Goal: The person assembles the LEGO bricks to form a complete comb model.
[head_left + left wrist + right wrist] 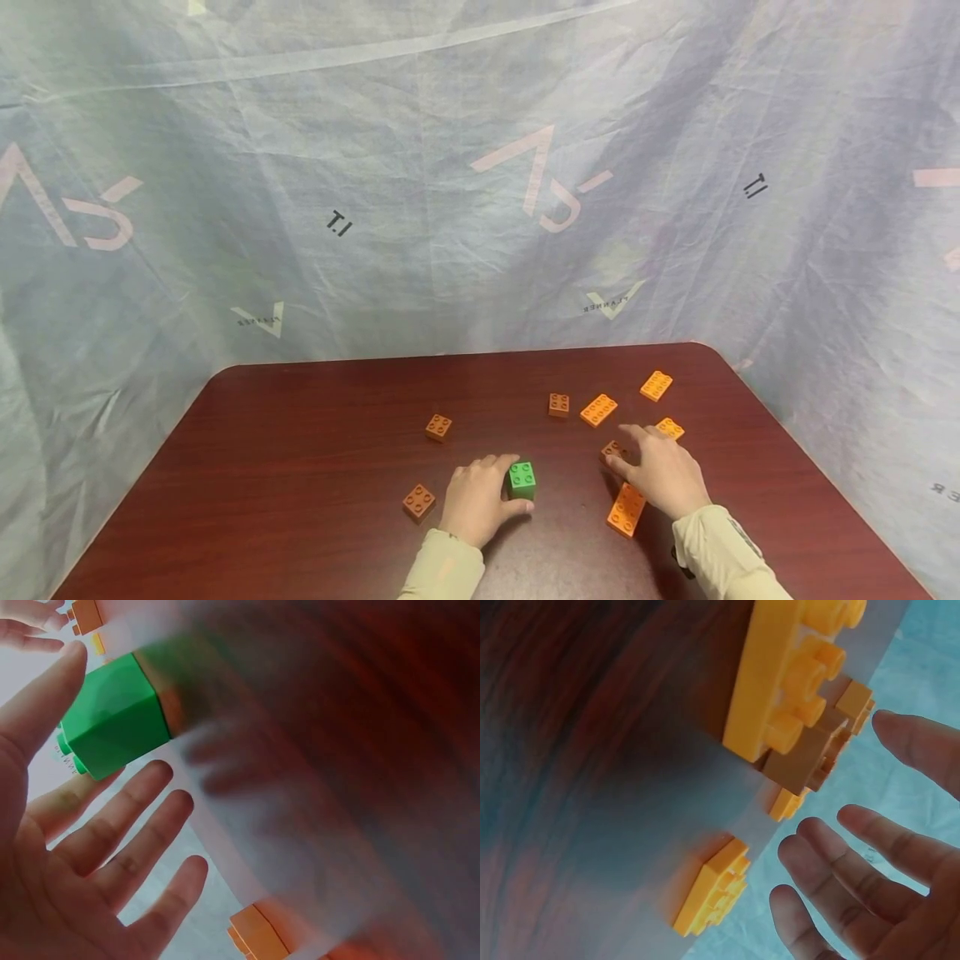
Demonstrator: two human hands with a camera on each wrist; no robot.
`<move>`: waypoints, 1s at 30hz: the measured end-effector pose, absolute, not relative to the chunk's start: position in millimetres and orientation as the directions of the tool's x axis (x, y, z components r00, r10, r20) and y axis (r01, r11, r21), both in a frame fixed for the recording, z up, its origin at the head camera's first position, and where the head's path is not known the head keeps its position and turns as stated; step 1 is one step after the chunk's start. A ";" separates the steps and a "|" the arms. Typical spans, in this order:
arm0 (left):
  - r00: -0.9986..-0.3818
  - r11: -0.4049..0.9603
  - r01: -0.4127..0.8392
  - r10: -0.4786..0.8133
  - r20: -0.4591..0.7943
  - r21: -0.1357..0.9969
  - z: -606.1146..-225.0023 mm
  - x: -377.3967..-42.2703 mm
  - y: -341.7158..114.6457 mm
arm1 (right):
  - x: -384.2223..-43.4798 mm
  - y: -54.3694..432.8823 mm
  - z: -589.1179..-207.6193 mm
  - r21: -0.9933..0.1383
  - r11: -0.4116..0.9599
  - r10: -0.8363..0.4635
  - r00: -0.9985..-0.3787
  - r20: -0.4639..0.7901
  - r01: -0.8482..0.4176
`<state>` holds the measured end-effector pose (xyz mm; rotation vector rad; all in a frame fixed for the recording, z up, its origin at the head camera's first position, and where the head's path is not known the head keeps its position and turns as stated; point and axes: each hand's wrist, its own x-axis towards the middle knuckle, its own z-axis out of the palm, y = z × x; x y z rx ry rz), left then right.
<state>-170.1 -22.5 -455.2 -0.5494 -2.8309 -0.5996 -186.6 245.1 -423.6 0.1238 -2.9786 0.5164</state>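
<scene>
A green toy building brick [522, 481] stands studs-up on the table, between the thumb and fingers of my left hand [476, 502]. The left wrist view shows that hand's fingers fairly straight and spread around the green brick [116, 720]; a firm grip is not visible. My right hand [666, 473] reaches over a brown brick [611, 452], which it partly hides. Its fingers are extended and hold nothing, with the brown brick [799, 761] beyond the fingertips in the right wrist view. A long orange brick [626, 510] lies just below that hand.
Brown bricks lie left of the green one, one farther back [438, 427] and one nearer [418, 502]. Another brown brick [558, 405] sits beside a flat orange brick [598, 410]. More orange bricks [656, 386] lie at the right. Printed cloth [420, 208] hangs around the dark red table [300, 467].
</scene>
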 end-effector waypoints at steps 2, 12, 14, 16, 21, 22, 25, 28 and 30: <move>-0.913 0.851 0.394 0.318 0.256 0.347 -455.3 -170.1 -22.7 | -187.5 245.7 -425.8 -0.335 0.938 -0.055 -0.992 0.112 -0.089; -0.921 0.861 0.378 0.313 0.231 0.340 -451.8 -169.9 -20.2 | -191.7 247.4 -433.8 -0.344 0.936 -0.050 -0.996 0.068 -0.070; -0.925 0.865 0.370 0.307 0.224 0.338 -451.2 -169.7 -19.7 | -192.1 247.4 -434.3 -0.339 0.938 -0.054 -0.996 0.069 -0.074; -0.928 0.868 0.363 0.303 0.219 0.339 -450.4 -169.6 -19.4 | -192.5 247.2 -434.8 -0.333 0.940 -0.058 -0.996 0.071 -0.079; -0.929 0.856 0.362 0.297 0.223 0.368 -449.2 -170.4 -19.8 | -193.5 246.5 -436.3 -0.322 0.943 -0.061 -0.995 0.080 -0.083; -0.929 0.852 0.363 0.297 0.223 0.377 -449.2 -170.8 -20.2 | -193.8 246.4 -436.6 -0.321 0.944 -0.060 -0.995 0.081 -0.083; -0.933 0.833 0.357 0.293 0.211 0.422 -449.7 -173.0 -21.6 | -195.1 246.4 -438.4 -0.314 0.946 -0.061 -0.995 0.082 -0.084; -0.939 0.814 0.343 0.287 0.189 0.469 -450.0 -175.0 -23.1 | -196.3 246.5 -440.6 -0.307 0.948 -0.062 -0.994 0.087 -0.086; -0.942 0.806 0.336 0.284 0.180 0.488 -449.8 -175.7 -23.9 | -196.9 246.4 -442.0 -0.304 0.948 -0.064 -0.994 0.093 -0.090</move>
